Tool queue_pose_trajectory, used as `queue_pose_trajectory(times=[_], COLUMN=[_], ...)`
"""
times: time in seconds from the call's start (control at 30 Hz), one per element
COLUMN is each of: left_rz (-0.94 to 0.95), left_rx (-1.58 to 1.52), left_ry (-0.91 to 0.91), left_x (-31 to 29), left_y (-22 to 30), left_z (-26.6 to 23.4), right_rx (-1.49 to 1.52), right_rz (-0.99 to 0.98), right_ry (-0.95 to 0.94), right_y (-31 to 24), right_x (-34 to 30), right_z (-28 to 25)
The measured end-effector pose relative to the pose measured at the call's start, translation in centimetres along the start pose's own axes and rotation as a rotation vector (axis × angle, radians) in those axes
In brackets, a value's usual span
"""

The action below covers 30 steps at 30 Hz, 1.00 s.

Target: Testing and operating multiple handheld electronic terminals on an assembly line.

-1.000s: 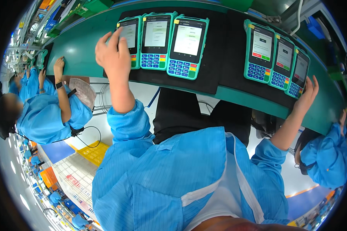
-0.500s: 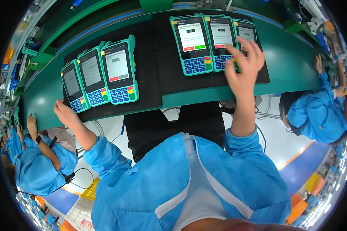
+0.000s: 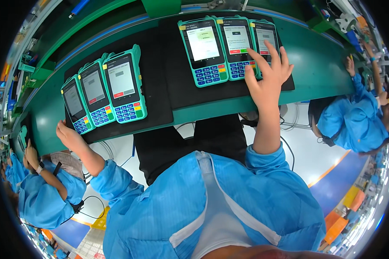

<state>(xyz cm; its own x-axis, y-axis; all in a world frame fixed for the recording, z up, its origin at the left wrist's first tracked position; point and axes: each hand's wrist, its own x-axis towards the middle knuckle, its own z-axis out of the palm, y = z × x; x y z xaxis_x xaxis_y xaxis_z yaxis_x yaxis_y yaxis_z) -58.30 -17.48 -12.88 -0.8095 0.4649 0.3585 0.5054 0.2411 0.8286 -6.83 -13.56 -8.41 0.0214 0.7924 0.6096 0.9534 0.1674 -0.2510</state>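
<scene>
Payment terminals [image 3: 203, 47], teal, six, on black mats [image 3: 157, 77]
Right hand [image 3: 270, 80]: fingers spread over right trio [image 3: 235, 36]; left hand [image 3: 71, 136]: unclenched, loosely bent, beside left trio [image 3: 94, 88]

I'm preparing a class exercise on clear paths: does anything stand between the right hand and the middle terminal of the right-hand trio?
Nothing visible does. The right hand's index fingertip appears over the lower screen of the middle terminal, with no object between; contact can't be told.
</scene>
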Motion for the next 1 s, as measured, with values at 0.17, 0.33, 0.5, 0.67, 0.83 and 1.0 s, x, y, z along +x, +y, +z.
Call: queue_pose_trajectory(times=[0.17, 0.33, 0.5, 0.67, 0.83, 1.0], left_rz=[-0.011, -0.028, -0.031, -0.015, 0.009, 0.061], left_rx=[-0.061, -0.080, -0.065, -0.111, -0.083, -0.005], left_ry=[-0.023, -0.027, -0.021, -0.028, -0.024, -0.025], left_x=[-0.5, -0.6, -0.9, -0.8, -0.7, -0.8], left_y=[0.3, 0.7, 1.1, 0.6, 0.5, 0.8], left_z=[0.0, 0.3, 0.3, 0.5, 0.6, 0.5], right_rx=[0.002, 0.022, -0.003, 0.171, 0.192, 0.235], right_rz=[0.043, 0.114, 0.151, 0.153, 0.149, 0.197], right_ry=[0.056, 0.159, 0.158, 0.118, 0.081, 0.010], right_y=[1.9, 5.4, 6.3, 7.1, 7.0, 6.4], right_x=[-0.2, 0.0, 0.0, 0.3, 0.2, 0.4], right_z=[-0.3, -0.7, -0.7, -0.1, -0.2, -0.3])
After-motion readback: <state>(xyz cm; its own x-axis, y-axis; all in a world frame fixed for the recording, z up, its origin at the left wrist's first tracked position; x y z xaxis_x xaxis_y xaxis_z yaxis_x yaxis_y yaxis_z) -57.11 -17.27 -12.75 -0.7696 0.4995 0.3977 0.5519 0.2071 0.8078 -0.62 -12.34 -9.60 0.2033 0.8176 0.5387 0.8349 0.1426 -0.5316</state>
